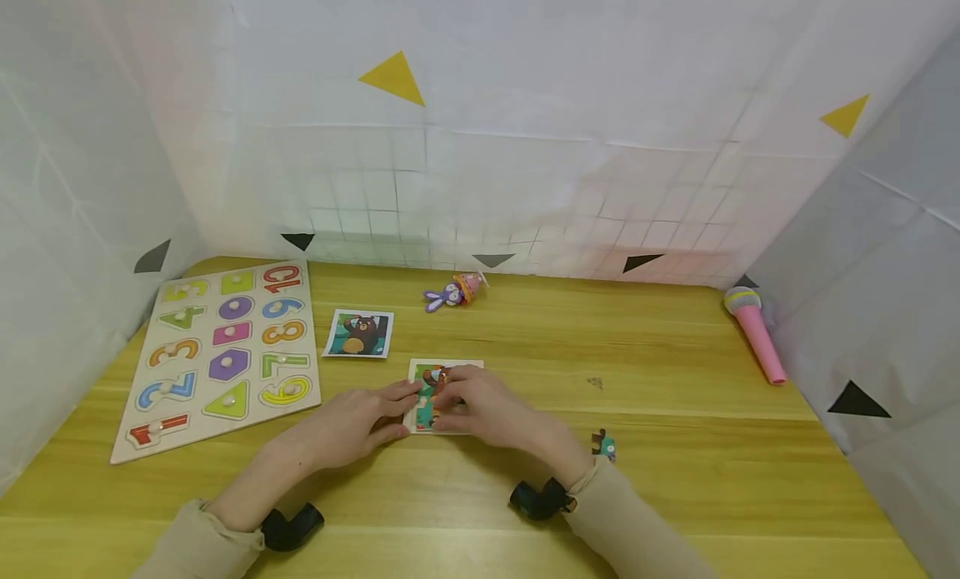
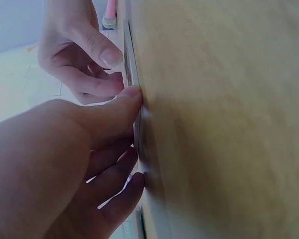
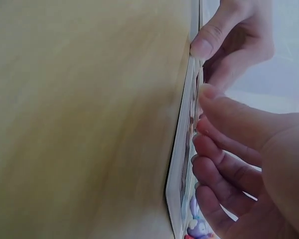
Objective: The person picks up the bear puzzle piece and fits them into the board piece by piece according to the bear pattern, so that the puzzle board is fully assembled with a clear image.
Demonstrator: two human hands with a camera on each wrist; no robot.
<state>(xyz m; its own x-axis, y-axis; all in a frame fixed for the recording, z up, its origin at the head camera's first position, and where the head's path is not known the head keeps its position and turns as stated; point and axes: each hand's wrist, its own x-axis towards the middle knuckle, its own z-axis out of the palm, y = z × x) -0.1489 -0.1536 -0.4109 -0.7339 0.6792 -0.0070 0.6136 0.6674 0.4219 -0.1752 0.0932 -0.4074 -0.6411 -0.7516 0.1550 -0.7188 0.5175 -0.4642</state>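
A small wooden jigsaw board (image 1: 414,421) with a bear picture lies flat on the table, partly covered by both hands. My left hand (image 1: 352,425) holds the board by its left side, the thumb at the near left corner and the fingers farther along the edge. Over the board, my right hand (image 1: 487,404) has its thumb and fingers curled down at a puzzle piece (image 3: 200,75), which stands slightly proud of the frame in the right wrist view. The fingers hide most of that piece. A loose puzzle piece (image 1: 603,446) lies beside the right forearm.
A bear picture card (image 1: 360,335) lies behind the board. On the left is a wooden number puzzle (image 1: 191,350) with knobs. A purple rabbit toy (image 1: 453,292) lies at the back, a pink toy microphone (image 1: 757,336) at the right edge. White sheets wall the table.
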